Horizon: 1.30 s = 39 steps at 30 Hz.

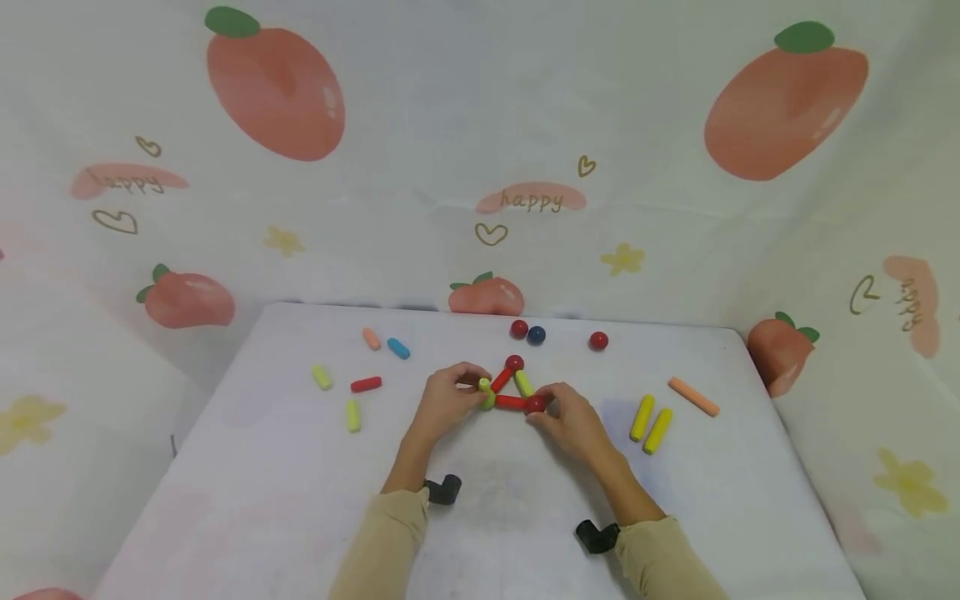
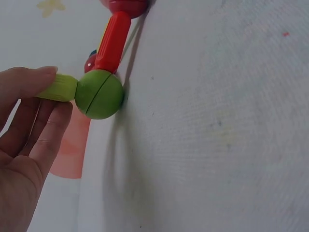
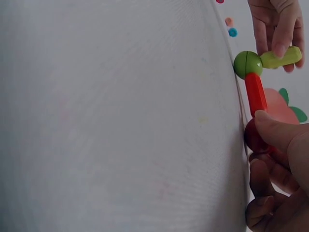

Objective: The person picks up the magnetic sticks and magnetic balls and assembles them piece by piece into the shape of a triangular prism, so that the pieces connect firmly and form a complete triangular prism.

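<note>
A triangle of rods and balls lies on the table between the hands. Its corners are a green ball, a near red ball and a far red ball. Two red rods and a yellow-green rod form the sides. My left hand pinches a short yellow-green rod that stands upright on the green ball. With thumb and fingers, my right hand grips the near red ball.
Short rods lie left: an orange rod, a blue rod, a red rod and two yellow-green ones. Behind are two red balls and a dark blue ball. Rightward lie two yellow rods and a long orange rod.
</note>
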### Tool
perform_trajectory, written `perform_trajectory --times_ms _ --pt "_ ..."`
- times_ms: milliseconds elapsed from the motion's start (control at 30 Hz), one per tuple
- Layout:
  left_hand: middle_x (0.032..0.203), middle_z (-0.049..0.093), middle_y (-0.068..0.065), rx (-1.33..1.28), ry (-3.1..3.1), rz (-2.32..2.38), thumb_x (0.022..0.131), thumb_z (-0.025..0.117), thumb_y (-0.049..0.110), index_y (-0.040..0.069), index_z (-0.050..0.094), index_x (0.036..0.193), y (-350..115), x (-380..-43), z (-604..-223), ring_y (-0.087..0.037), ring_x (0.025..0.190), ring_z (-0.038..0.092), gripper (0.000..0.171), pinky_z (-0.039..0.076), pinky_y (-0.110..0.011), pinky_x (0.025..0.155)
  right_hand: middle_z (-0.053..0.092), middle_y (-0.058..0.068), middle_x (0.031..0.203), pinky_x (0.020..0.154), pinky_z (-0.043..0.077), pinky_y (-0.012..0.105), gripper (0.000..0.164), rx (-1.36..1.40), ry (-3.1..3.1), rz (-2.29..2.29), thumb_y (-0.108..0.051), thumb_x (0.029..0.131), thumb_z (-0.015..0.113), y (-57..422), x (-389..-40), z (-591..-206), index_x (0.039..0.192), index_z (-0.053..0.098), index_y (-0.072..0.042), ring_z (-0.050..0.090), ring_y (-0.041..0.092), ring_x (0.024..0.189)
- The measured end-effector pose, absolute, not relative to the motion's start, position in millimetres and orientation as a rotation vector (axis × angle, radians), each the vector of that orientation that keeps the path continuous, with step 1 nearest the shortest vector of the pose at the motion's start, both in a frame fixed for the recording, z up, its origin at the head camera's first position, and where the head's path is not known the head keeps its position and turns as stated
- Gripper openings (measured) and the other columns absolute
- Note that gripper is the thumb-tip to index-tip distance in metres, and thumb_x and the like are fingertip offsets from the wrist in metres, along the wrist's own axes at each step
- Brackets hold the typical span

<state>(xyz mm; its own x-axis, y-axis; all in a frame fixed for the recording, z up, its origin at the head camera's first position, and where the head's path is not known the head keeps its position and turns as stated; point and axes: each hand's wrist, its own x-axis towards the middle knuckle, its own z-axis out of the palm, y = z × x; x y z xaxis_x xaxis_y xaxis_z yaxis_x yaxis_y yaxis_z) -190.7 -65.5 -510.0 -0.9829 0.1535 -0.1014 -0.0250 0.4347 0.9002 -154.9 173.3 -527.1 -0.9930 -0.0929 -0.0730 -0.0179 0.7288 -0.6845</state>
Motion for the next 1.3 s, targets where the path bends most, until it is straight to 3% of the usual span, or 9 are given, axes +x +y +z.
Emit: perform_trajectory --times_ms 267,433,633,967,1300 --pt "0.112 0.072 0.002 0.149 2.534 1.487 0.086 0.081 0.018 0.023 0.073 0.114 -67 -192 -511 -0.018 0.107 0.066 0.029 0.058 -0.039 0.098 0.066 -0.001 0.109 0.076 0.050 0.028 0.044 -0.122 2.832 -1.113 -0.030 0.085 0.083 170 -157 -527 0.123 0.064 -0.017 0.055 0.015 0.089" --pt "0.104 0.073 0.001 0.152 2.587 1.291 0.082 0.086 0.021 0.017 0.073 0.116 -71 -197 -516 -0.017 0.097 0.064 0.037 0.057 -0.037 0.091 0.067 -0.002 0.113 0.088 0.056 0.036 0.045 -0.122 2.767 -1.065 -0.035 0.087 0.082 171 -162 -522 0.124 0.064 -0.018 0.058 0.015 0.097" --pt "0.100 0.072 0.003 0.081 2.584 1.212 0.080 0.088 0.027 0.020 0.077 0.112 -73 -201 -518 -0.018 0.092 0.060 0.034 0.053 -0.034 0.083 0.065 0.003 0.125 0.097 0.057 0.044 0.049 -0.057 2.728 -1.024 -0.046 0.094 0.070 174 -191 -504 0.133 0.060 -0.018 0.061 0.022 0.110" --pt "0.109 0.074 0.001 0.035 2.586 1.182 0.081 0.087 0.027 0.019 0.077 0.117 -66 -196 -516 -0.019 0.090 0.060 0.037 0.051 -0.032 0.079 0.045 0.019 0.145 0.112 0.047 0.050 0.062 -0.020 2.851 -1.021 -0.033 0.101 0.064 174 -262 -511 0.152 0.039 -0.007 0.052 0.035 0.131" --pt "0.100 0.075 0.000 0.022 2.607 1.200 0.079 0.088 0.023 0.015 0.078 0.113 -64 -193 -513 -0.017 0.080 0.059 0.037 0.048 -0.029 0.070 0.054 0.021 0.139 0.115 0.044 0.051 0.047 -0.059 2.882 -0.978 -0.025 0.101 0.062 177 -272 -521 0.141 0.052 -0.002 0.053 0.036 0.129"
